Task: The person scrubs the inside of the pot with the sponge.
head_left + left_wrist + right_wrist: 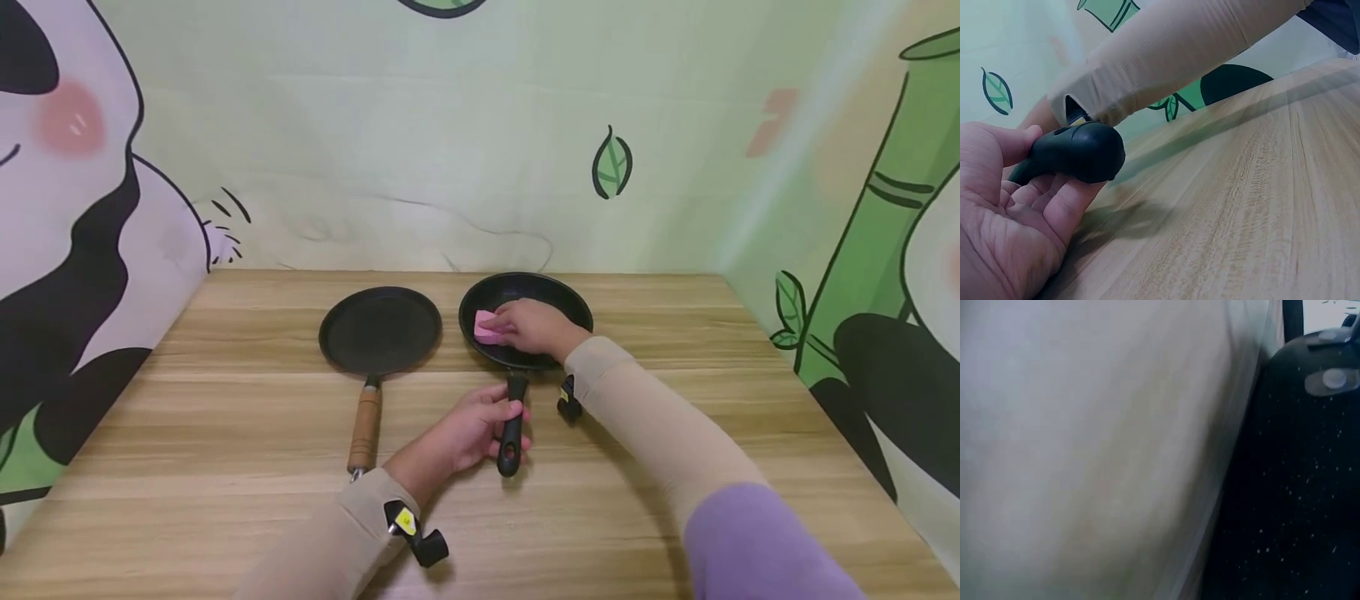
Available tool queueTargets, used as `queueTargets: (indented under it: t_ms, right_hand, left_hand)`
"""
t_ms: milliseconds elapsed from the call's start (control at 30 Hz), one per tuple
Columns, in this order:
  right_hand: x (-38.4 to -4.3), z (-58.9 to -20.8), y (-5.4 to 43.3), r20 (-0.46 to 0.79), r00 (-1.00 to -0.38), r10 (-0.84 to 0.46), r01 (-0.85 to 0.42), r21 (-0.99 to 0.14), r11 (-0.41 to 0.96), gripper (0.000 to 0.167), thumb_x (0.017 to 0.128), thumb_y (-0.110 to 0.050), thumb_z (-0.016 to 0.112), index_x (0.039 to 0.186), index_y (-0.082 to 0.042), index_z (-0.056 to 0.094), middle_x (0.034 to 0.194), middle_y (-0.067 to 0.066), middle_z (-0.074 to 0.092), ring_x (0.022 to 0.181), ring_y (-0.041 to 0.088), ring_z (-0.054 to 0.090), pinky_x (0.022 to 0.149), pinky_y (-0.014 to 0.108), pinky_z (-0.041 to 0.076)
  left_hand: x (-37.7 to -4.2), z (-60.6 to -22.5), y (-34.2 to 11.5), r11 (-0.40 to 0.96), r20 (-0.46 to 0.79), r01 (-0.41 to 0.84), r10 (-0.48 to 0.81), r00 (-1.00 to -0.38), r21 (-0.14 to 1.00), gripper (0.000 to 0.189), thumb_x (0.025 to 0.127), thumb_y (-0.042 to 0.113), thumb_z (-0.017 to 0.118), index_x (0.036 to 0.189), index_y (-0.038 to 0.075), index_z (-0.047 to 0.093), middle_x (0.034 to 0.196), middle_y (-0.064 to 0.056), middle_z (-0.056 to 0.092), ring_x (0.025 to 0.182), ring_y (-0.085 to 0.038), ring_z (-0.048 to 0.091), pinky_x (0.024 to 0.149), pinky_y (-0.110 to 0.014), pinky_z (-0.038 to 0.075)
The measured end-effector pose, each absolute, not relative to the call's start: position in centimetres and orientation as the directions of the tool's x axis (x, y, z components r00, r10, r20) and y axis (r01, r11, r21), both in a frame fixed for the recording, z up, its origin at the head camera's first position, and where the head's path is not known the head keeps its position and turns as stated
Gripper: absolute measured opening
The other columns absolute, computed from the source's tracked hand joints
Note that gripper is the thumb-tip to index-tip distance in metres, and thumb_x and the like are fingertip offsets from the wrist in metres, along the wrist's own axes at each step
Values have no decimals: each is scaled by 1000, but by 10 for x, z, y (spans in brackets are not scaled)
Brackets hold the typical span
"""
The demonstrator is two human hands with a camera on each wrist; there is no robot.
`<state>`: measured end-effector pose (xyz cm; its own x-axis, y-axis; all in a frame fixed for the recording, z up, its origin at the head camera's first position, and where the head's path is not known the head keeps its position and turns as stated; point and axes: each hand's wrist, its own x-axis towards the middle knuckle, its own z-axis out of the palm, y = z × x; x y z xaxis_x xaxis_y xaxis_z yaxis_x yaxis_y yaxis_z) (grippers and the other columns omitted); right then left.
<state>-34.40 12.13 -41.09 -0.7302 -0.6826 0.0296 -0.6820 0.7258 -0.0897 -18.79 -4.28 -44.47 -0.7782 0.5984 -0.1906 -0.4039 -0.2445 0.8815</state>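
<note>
A deep black frying pan (562, 292) sits toward the back of the table in the head view. Its black handle (512, 433) points toward me, and my left hand (480, 425) grips it, thumb on top and fingers beneath. In the left wrist view the rounded end of the pan handle (1088, 150) sticks out past the fingers. My right hand (536, 325) pinches a pink sponge (487, 327) against the left side of the pan's inside. Dark speckled pan surface (1285, 506) and a rivet (1334, 379) fill the right part of the right wrist view.
A flat black pan (380, 331) with a wooden handle (365, 425) lies left of the frying pan. Both rest on a wood-grain table (675, 317). A printed backdrop (360, 133) with panda and bamboo drawings stands along the back and sides.
</note>
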Motion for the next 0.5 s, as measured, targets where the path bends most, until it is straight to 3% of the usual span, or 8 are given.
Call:
queueTargets:
  t_ms: [333, 500]
  right_hand:
    - [-362, -407, 124, -27, -809, -587, -584, -69, 809, 38, 98, -25, 67, 136, -24, 66, 138, 10, 62, 130, 30, 56, 113, 43, 41]
    - [-361, -401, 128, -54, -815, -577, -573, -73, 816, 40, 98, -26, 67, 138, -21, 64, 140, 11, 60, 131, 31, 55, 113, 45, 41]
  left_hand:
    - [-187, -450, -39, -292, -156, -393, 595, -788, 872, 29, 106, 8, 47, 132, -5, 40, 101, -3, 61, 75, -17, 71, 65, -43, 62]
    - [-185, -450, -37, -313, -146, -382, 577, -804, 869, 27, 106, 7, 48, 130, -4, 41, 102, -5, 60, 75, -15, 70, 67, -44, 62]
